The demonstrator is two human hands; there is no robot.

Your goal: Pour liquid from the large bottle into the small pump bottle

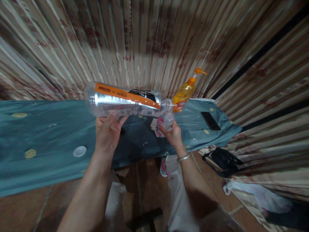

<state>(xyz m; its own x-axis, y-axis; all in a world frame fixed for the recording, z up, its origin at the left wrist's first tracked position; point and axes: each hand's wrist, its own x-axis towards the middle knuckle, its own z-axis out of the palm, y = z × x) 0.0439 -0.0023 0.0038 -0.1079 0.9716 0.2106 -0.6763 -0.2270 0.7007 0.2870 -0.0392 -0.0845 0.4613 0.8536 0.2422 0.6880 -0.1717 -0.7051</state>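
My left hand [108,130] is closed around the underside of a large clear plastic bottle [125,100] with a silver and orange label. That bottle lies nearly level in the air, its open neck pointing right. My right hand [173,132] grips a small clear plastic bottle [169,119] just under the big bottle's mouth. The two necks meet or nearly meet; contact is hard to make out. Behind my right hand, a crumpled white and pink item [157,127] is partly hidden. An orange pump bottle [183,94] of yellow liquid stands just beyond the necks.
A teal cloth [58,135] covers the narrow table. On it are a white round lid or dish [79,151] at left and a black phone [210,120] at right. Striped curtains [149,38] hang behind. A black bag [223,161] sits at the lower right.
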